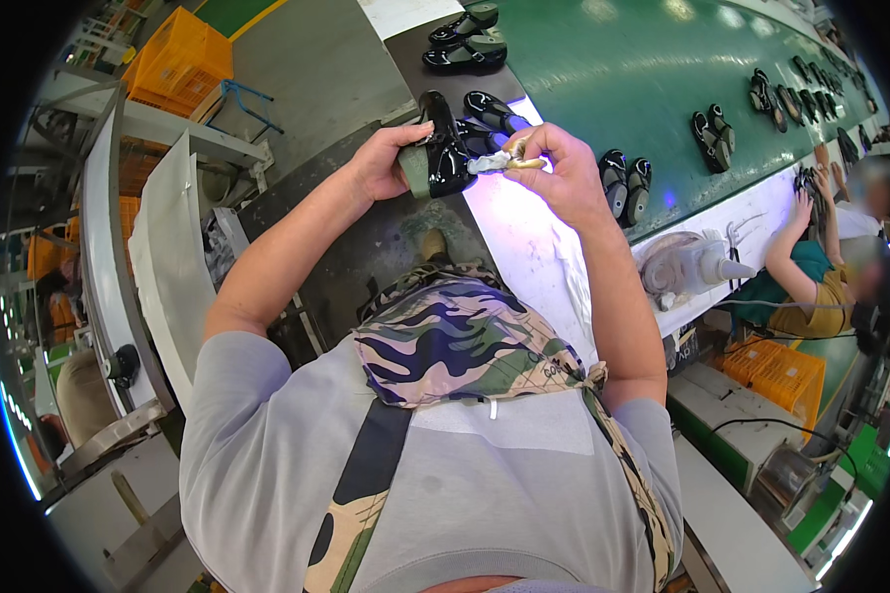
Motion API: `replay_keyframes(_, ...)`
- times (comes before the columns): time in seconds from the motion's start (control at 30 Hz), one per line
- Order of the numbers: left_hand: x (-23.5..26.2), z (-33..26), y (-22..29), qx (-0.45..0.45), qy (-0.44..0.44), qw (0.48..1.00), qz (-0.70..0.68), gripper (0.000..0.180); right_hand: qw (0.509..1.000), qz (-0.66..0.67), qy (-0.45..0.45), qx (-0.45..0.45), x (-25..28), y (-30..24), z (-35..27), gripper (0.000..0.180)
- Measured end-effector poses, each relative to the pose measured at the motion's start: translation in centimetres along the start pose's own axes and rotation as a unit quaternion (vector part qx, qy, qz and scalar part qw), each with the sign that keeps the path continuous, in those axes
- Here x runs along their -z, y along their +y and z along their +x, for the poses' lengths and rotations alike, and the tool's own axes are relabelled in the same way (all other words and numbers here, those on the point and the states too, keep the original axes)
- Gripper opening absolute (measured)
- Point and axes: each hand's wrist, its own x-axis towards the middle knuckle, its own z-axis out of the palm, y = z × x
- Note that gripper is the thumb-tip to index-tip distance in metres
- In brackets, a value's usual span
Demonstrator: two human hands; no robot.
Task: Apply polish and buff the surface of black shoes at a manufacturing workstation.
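My left hand (386, 158) grips a glossy black shoe (443, 146) by its grey-green sole, holding it up in front of me. My right hand (556, 163) pinches a crumpled whitish cloth (492, 160) and presses it against the side of that shoe. Right behind the held shoe lies another black shoe (494, 109) on the white edge (524, 237) of the workbench. I wear a grey shirt and a camouflage apron (465, 341).
A green conveyor belt (613, 69) carries several pairs of black shoes, one pair (625, 183) close to my right hand. A white squeeze bottle (707, 265) lies on the bench edge. Another person (821, 267) works further along. Orange crates (178, 59) stand at upper left.
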Motion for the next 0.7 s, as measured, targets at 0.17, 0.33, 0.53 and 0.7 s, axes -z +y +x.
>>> replay_keyframes(0.17, 0.4, -1.4, -0.9, -0.098, -0.079, 0.987, -0.102, 0.039, 0.999, 0.000, 0.001, 0.033, -0.8, 0.5, 0.6, 0.025)
replay_keyframes(0.33, 0.8, -4.2, -1.4, -0.174, -0.140, 0.956, -0.189, 0.053, 0.998, 0.003, 0.015, 0.058, -1.4, 0.8, 1.8, 0.025)
replay_keyframes(0.53, 0.4, -12.0, 5.4, -0.329, -0.116, 0.930, -0.117, 0.040, 0.993, 0.102, 0.037, 0.035, -1.2, 3.4, 2.0, 0.026)
replay_keyframes(0.7, 2.7, -27.5, 16.5, -0.429, 0.245, 0.847, 0.195, 0.036, 0.985, 0.164, 0.044, -0.009, -0.9, 4.9, 1.7, 0.027)
